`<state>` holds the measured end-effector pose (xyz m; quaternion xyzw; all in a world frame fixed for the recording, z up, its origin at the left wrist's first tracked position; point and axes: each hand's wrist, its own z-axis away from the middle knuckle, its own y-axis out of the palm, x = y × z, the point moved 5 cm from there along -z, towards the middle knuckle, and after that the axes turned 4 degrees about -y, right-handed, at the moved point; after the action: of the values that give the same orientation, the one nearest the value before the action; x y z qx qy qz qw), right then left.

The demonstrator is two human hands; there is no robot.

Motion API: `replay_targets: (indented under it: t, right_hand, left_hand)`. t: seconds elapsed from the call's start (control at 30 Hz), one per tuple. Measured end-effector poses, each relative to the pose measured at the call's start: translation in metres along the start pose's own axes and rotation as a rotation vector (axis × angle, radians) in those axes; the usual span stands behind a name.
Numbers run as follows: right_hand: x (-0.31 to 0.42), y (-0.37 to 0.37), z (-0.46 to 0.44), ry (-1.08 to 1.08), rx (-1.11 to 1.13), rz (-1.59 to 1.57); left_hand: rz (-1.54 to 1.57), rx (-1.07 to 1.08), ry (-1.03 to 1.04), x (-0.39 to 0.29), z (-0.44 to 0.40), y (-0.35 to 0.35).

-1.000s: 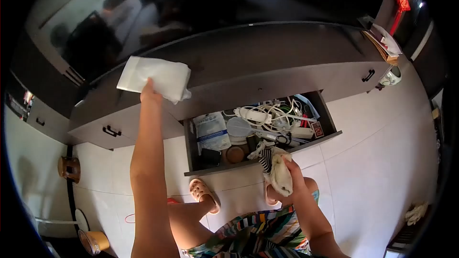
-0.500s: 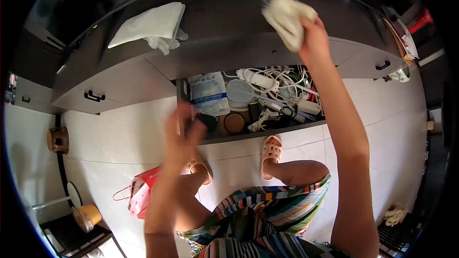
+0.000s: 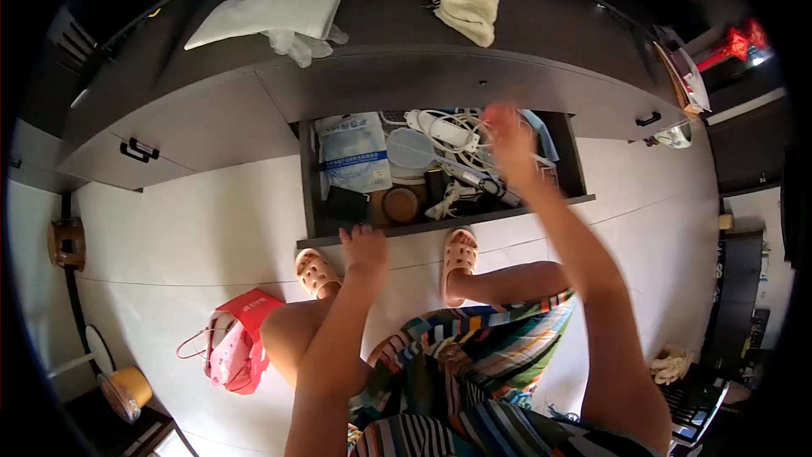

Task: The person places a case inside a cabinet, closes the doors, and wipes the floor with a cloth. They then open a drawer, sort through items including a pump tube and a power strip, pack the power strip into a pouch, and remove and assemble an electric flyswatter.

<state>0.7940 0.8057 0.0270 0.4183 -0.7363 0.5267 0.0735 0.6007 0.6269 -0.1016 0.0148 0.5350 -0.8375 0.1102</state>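
Note:
An open drawer (image 3: 440, 223) holds a blue-and-white packet (image 3: 353, 152), white cables with a power strip (image 3: 441, 128), a round brown item (image 3: 400, 204) and a dark box. My left hand (image 3: 364, 250) is at the drawer's front edge, fingers apart and holding nothing. Over the drawer's right side is my right hand (image 3: 511, 142), blurred; its fingers cannot be made out. On the cabinet top (image 3: 385, 21) lie a folded white sheet (image 3: 271, 10) with clear plastic at its edge, on the left, and a cream cloth item (image 3: 469, 15) with a striped end, further right.
A red and pink bag (image 3: 239, 343) stands on the floor at the left, with a yellow container (image 3: 127, 391) beyond it. My feet in pink clogs (image 3: 461, 256) are just before the drawer. Papers (image 3: 681, 72) lean at the cabinet's right end.
The cream cloth has left my right hand and lies on the cabinet top. That hand has come down over the drawer. My left hand, earlier on the white sheet, has moved down to the drawer's front.

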Motion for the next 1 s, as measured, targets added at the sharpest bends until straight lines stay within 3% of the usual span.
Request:
replay_targets:
  t: [0.03,0.1,0.27,0.43,0.57,0.77,0.87,0.97,1.0]
  right_hand:
    - [-0.009,0.028,0.052,-0.016,0.268,0.057]
    - [0.000,0.069,0.122,0.310,0.814,0.339]
    - [-0.012,0.093,0.180,0.092,0.673,0.576]
    - [-0.017,0.096,0.194,0.069,0.676,0.618]
    - [-0.018,0.094,0.196,-0.023,0.567,0.561]
    - [-0.019,0.095,0.187,-0.030,0.682,0.500]
    - [-0.014,0.090,0.167,0.110,1.003,0.461]
    - [-0.057,0.102,0.147,0.351,0.969,0.160]
    - [-0.081,0.112,0.144,0.319,0.880,0.187]
  left_hand:
    - [-0.012,0.097,-0.035,0.001,-0.002,0.004]
    - [0.034,-0.064,-0.008,0.000,-0.003,0.009]
    - [0.045,-0.298,0.075,0.001,-0.002,0.017]
    - [-0.017,-0.443,0.092,-0.011,-0.006,0.022]
    - [-0.078,-0.357,0.122,-0.014,-0.003,0.024]
    - [-0.099,-0.322,0.131,-0.015,-0.006,0.026]
    - [-0.180,-0.197,0.097,-0.024,0.002,0.032]
    - [-0.266,-0.159,0.095,-0.034,0.013,0.038]
    - [-0.266,-0.152,0.092,-0.035,0.016,0.042]
